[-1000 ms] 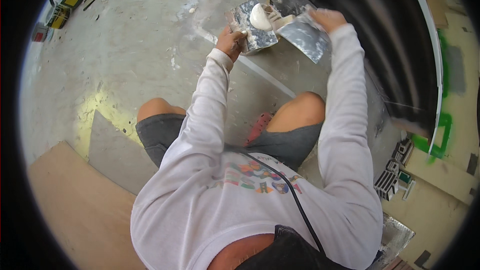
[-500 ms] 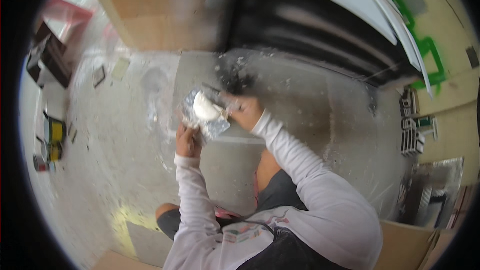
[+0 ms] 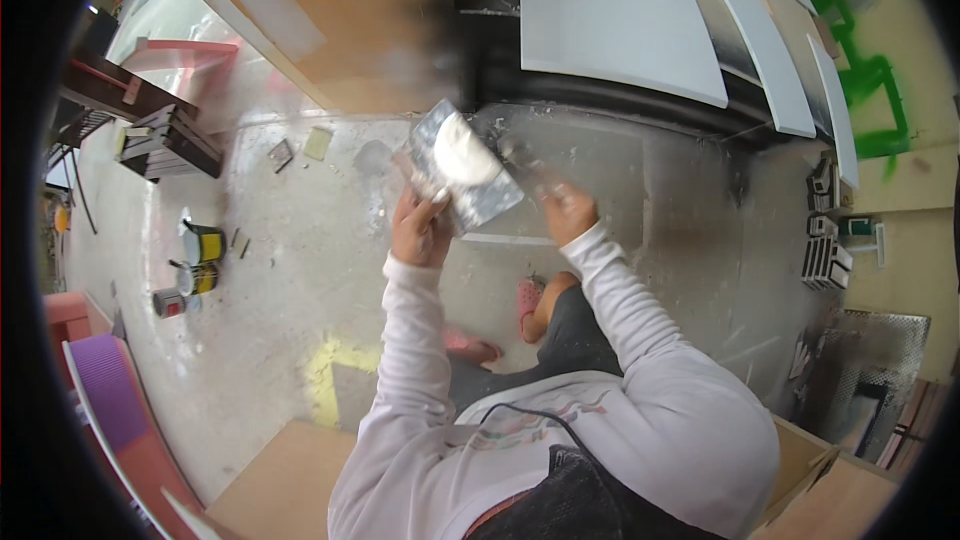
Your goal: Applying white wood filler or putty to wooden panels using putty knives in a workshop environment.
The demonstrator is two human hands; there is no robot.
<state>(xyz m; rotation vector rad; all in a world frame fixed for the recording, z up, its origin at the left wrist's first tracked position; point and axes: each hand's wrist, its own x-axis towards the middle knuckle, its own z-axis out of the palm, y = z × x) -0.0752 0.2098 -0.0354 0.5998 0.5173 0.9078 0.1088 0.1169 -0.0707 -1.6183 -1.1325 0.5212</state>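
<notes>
The metal trowel plate (image 3: 470, 165), smeared grey and carrying a mound of white putty (image 3: 465, 150), sits raised in front of the person, above the spattered concrete floor (image 3: 300, 270). The left hand (image 3: 420, 230) is closed around the plate's lower edge, fingers curled up against it. The right hand (image 3: 568, 212) is clenched on the handle of a second tool, a putty knife (image 3: 520, 155) whose blade is blurred, just beside the plate's right edge; whether the blade touches the plate cannot be told. Both arms wear long pale sleeves. Beyond the hands, white panels (image 3: 620, 15) lean against a dark frame, and a brown board (image 3: 340, 20) stands to the left. On the floor well to the left are small paint tins (image 3: 200, 245). A pink slipper (image 3: 528, 295) shows below the right wrist.
</notes>
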